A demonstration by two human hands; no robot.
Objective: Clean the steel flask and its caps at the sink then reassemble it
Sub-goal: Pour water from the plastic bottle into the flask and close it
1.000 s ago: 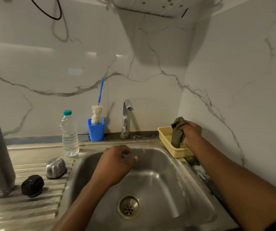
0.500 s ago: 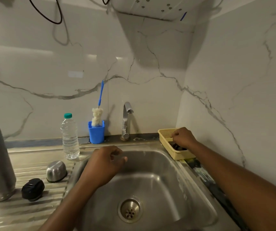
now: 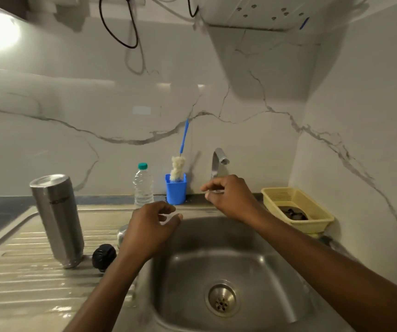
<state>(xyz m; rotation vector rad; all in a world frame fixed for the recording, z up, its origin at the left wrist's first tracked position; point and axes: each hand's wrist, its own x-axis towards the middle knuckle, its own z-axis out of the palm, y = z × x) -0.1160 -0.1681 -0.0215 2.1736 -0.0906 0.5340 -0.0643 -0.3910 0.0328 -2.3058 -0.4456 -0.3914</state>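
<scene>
Lots of open room down in the sink (image 3: 216, 238), with only the drain (image 3: 221, 300) at the bottom and two arms (image 3: 317, 257) across the top. On the ribbed side (image 3: 24, 286) to the left, blocked by the tall flask (image 3: 57, 221), the black cap (image 3: 104, 257) just beside it and a shiny cap (image 3: 121, 234) half hidden behind the left hand (image 3: 149, 231), but open nearer the front. Along the back wall (image 3: 72, 152), a row of bottle (image 3: 143, 186), blue cup (image 3: 175, 191) with brush (image 3: 177, 170), tap (image 3: 218, 160) and, in the right corner, yellow basket (image 3: 318, 208).
</scene>
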